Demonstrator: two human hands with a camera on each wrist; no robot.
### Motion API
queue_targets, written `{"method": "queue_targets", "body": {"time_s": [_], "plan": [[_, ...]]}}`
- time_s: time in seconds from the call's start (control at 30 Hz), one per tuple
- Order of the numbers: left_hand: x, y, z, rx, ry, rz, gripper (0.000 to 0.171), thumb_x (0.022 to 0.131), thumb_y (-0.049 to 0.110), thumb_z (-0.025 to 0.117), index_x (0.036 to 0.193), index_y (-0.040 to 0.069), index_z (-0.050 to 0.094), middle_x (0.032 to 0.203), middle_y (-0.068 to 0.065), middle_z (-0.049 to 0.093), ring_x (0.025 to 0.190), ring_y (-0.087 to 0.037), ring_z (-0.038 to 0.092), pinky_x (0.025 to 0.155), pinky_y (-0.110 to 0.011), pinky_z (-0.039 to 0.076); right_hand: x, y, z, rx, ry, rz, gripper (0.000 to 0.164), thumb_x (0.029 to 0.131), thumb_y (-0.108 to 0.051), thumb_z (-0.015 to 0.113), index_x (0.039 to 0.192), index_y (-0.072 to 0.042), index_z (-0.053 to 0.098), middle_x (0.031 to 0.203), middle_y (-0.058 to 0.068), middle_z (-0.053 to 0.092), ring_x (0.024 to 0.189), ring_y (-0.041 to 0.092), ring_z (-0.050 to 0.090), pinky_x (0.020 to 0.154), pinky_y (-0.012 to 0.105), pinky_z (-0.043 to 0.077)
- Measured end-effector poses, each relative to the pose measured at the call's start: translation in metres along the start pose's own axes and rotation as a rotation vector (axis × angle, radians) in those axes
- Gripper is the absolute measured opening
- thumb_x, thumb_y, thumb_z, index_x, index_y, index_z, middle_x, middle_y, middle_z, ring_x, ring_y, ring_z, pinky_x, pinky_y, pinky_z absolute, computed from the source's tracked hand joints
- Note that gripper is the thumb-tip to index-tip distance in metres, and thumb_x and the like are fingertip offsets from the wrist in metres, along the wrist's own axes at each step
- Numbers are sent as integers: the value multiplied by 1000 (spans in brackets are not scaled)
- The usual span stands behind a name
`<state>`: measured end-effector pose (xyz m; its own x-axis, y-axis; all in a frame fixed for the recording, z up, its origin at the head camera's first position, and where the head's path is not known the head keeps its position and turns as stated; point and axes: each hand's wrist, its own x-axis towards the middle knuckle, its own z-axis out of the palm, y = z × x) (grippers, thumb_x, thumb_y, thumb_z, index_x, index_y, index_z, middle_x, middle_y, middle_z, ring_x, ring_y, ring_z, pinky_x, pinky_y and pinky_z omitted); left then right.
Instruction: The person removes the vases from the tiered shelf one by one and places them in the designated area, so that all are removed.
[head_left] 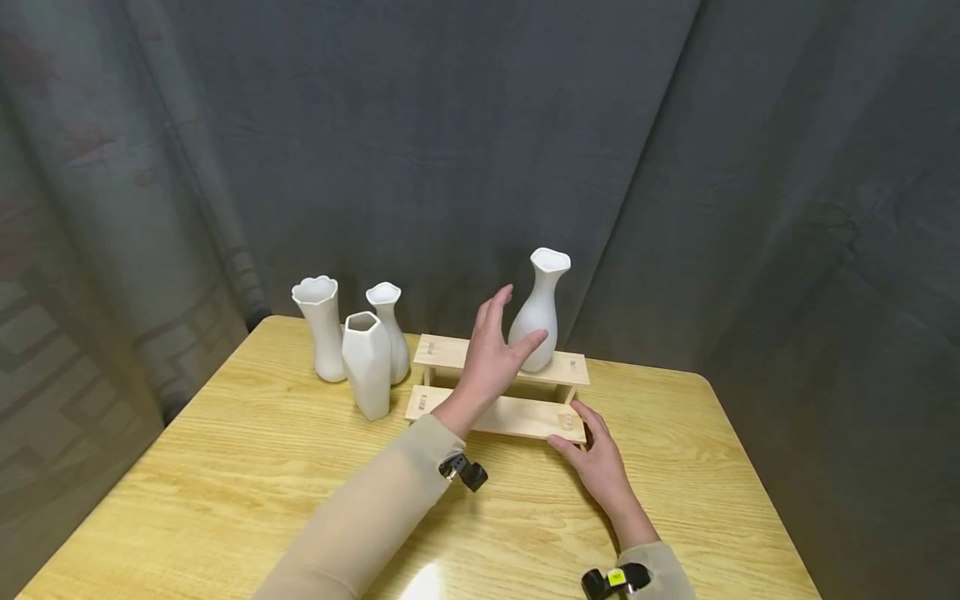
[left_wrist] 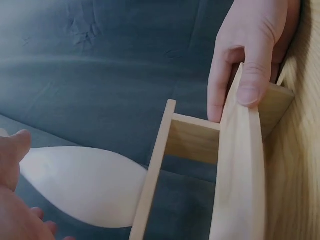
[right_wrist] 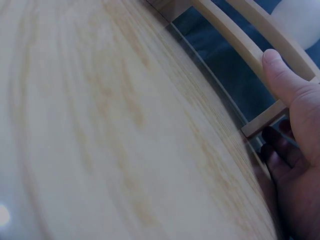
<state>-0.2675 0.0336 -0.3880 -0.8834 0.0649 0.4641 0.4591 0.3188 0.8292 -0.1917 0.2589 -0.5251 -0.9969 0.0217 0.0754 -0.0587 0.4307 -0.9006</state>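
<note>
A white vase (head_left: 536,321) with a rounded belly and a flared, wavy mouth stands upright on the upper step of a two-step wooden stand (head_left: 517,417). Beside that vase is my left hand (head_left: 491,358), its fingers spread and raised on the vase's left and its thumb in front. Whether the thumb touches the vase I cannot tell. My right hand (head_left: 600,467) grips the right end of the lower step; in the left wrist view its thumb (left_wrist: 248,95) lies on the front edge with fingers behind. The right wrist view shows the same hold from low down.
Left of the stand, three more white vases are grouped: one with a scalloped rim (head_left: 318,329), a faceted one (head_left: 367,367) and a slim-necked one (head_left: 397,342). Everything stands on a wooden table (head_left: 187,500), with grey curtains (head_left: 420,150) behind it.
</note>
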Motion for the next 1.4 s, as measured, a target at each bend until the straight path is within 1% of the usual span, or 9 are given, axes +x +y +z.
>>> {"method": "queue_targets", "body": {"time_s": [0.13,0.3,0.53,0.7,0.83,1.0,1.2,1.4], "plan": [[2,-2,8,1,-19,-37,88,100,32,86,171,17,36,168,-15,43,153,-34,46,122,-57,42,0,0,0,-3,-3,-7,94,98,-45,85,172,-16,36,175,12,32,163,35,29,130,55,30],[5,-6,15,11,-29,-82,88,100,35,85,172,17,36,167,-15,44,150,-34,50,118,-57,46,-1,0,-1,1,-9,-8,94,98,-45,85,173,-16,35,175,12,31,163,35,29,129,54,30],[8,-12,20,10,-24,-101,87,100,34,86,171,16,38,163,-17,48,145,-35,54,115,-57,49,0,1,0,24,-2,-13,93,98,-38,87,172,-14,36,172,11,35,160,33,36,126,50,35],[8,-13,22,26,-36,-111,89,99,34,87,171,17,38,162,-16,50,141,-34,57,112,-56,51,1,1,0,24,-2,-14,93,98,-38,87,172,-14,36,173,11,35,161,33,36,126,49,34],[8,-15,24,40,-53,-120,90,98,34,87,171,18,37,160,-17,51,136,-36,60,108,-57,53,1,1,0,31,-2,-12,93,98,-38,87,172,-15,36,174,11,34,161,33,35,127,49,34],[8,-18,26,53,-59,-105,88,98,32,88,170,18,40,156,-18,55,131,-38,63,104,-58,55,1,0,1,27,-1,-4,93,97,-40,87,172,-15,37,174,10,34,161,33,34,127,50,33],[8,-19,26,53,-38,-66,81,97,29,89,165,16,48,147,-17,60,127,-36,64,103,-58,56,2,0,1,15,3,-6,94,97,-42,87,172,-14,37,174,11,34,162,34,33,129,52,32],[6,-20,26,57,-12,-65,79,96,30,90,163,15,50,145,-16,62,125,-35,65,102,-57,56,2,1,1,16,2,-3,94,97,-41,87,172,-14,37,174,12,34,162,34,34,128,52,33]]}}
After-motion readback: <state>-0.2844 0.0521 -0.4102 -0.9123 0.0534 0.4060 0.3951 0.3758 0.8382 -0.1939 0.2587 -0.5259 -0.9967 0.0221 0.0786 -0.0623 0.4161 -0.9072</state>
